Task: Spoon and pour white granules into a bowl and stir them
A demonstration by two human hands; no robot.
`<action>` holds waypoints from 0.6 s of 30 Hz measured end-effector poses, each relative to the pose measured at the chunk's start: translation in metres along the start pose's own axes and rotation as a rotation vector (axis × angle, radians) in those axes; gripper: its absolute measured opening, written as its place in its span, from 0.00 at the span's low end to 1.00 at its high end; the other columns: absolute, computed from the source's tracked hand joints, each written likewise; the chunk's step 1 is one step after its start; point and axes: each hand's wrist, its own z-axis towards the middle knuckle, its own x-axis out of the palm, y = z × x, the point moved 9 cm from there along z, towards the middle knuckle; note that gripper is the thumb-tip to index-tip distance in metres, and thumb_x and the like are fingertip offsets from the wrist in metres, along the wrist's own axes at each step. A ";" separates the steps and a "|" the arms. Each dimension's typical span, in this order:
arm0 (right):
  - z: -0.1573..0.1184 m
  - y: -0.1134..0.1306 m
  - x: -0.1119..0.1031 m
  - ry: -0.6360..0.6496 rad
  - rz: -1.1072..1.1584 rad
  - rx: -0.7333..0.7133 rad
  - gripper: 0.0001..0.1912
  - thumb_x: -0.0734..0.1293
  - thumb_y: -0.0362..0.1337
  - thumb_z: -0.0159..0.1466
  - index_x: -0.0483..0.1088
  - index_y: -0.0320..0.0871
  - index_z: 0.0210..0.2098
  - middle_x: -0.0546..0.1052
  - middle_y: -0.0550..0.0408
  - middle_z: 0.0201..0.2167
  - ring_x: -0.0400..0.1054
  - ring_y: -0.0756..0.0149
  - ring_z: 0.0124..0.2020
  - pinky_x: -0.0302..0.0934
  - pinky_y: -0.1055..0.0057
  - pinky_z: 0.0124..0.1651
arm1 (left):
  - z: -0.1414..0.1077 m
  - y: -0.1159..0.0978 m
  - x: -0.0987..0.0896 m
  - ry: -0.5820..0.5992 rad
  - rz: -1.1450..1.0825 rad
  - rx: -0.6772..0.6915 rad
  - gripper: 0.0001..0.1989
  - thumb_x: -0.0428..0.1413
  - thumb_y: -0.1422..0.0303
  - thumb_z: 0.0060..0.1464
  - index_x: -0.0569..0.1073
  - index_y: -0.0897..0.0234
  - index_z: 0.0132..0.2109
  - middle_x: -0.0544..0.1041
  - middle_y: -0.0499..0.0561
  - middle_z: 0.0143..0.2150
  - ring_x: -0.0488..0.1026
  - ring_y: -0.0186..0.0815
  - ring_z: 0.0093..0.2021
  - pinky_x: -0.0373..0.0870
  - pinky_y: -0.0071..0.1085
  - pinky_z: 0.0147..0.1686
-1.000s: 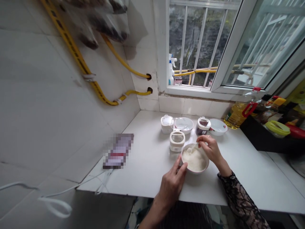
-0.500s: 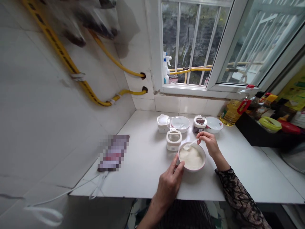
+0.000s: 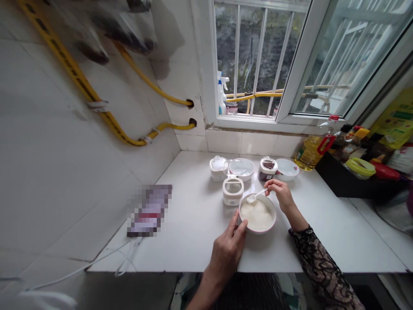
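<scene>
The left hand (image 3: 227, 249) grips the bowl (image 3: 262, 232); the right hand (image 3: 281, 194) pinches the spoon (image 3: 252, 198), its tip perhaps touching the white contents (image 3: 258, 216). A jar (image 3: 232, 199) stands just beyond the left hand.

Daylight enters the window (image 3: 302, 60) (left wall (image 3: 48, 159) dimmer).

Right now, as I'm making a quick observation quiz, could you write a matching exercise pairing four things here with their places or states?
1. Left hand
2. Right hand
3. Bowl
4. Oil bottle

A. Filled with something pale
B. Beside the black box
C. Against the bowl's side
D. Holding the spoon

Pairs: 1-C, 2-D, 3-A, 4-B
</scene>
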 end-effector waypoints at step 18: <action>-0.053 0.081 0.075 0.233 -0.620 -0.909 0.11 0.60 0.30 0.66 0.73 0.47 0.36 0.80 0.52 0.31 0.72 0.59 0.35 0.61 0.58 0.48 | 0.000 -0.001 -0.002 -0.020 -0.007 0.019 0.16 0.49 0.77 0.64 0.70 0.67 0.57 0.71 0.69 0.62 0.78 0.45 0.54 0.79 0.28 0.41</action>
